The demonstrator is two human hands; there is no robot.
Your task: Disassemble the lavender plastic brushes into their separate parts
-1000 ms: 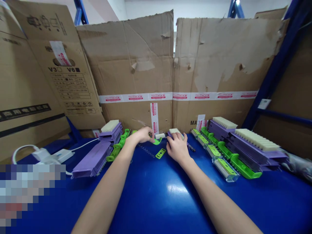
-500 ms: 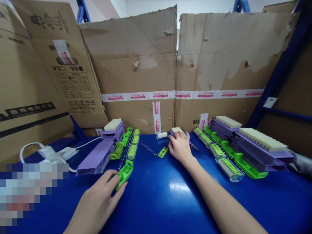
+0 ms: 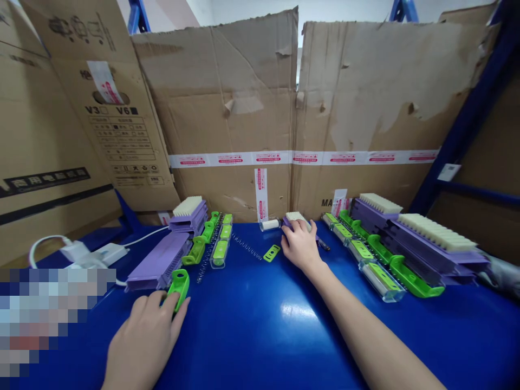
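Observation:
My left hand grips a bright green plastic bracket with a hole near its upper end, at the near end of the left row of parts. At the back middle, my right hand is closed over a small purple piece with cream bristles, whose lower part the fingers hide. Just left of that hand lies a flat lime-green plate with slots. A thin coil spring stretches out beside it. Behind these is a clear case with a white roller.
Purple housings and several green brackets line the left, next to clear cases with lime plates. More purple housings with bristle blocks, green brackets and cases stand right. Cardboard walls the blue table.
My left hand has moved left with the green bracket, from beside the springs toward the purple housing. My right hand has stayed in place.

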